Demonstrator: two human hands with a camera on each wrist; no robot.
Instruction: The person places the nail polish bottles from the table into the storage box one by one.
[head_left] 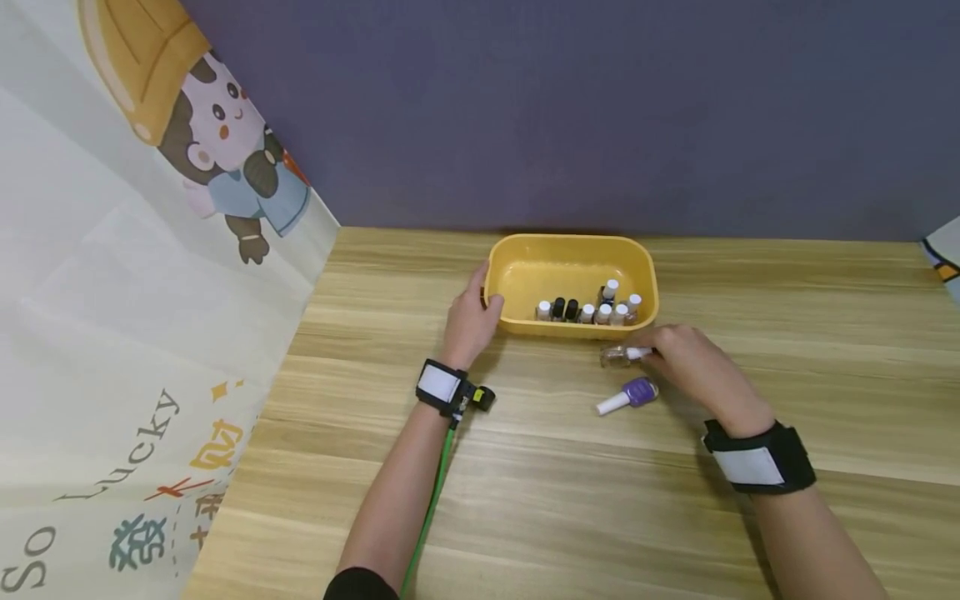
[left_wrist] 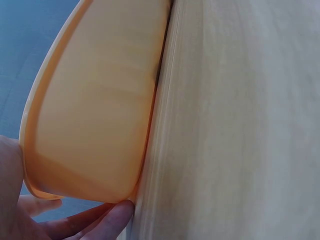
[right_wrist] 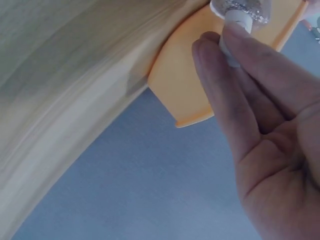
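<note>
My left hand (head_left: 470, 325) grips the left end of a yellow plastic basket (head_left: 570, 328); in the left wrist view its fingers (left_wrist: 117, 217) reach under the basket's end. My right hand (head_left: 693, 367) pinches the white cap of a clear nail polish bottle (head_left: 615, 357) with glitter in it, just in front of the basket's right front corner. Thumb and fingertips meet round that cap in the right wrist view. A purple nail polish bottle (head_left: 641, 392) with a white cap lies on its side on the table, nearer me.
Several small nail polish bottles (head_left: 588, 313) with white or black caps stand along the basket's front right side. The wooden table (head_left: 540, 500) ends at a dark blue panel (head_left: 570, 117) behind. A printed white curtain (head_left: 150, 333) hangs at left. A green cable (head_left: 430, 517) runs along my left forearm.
</note>
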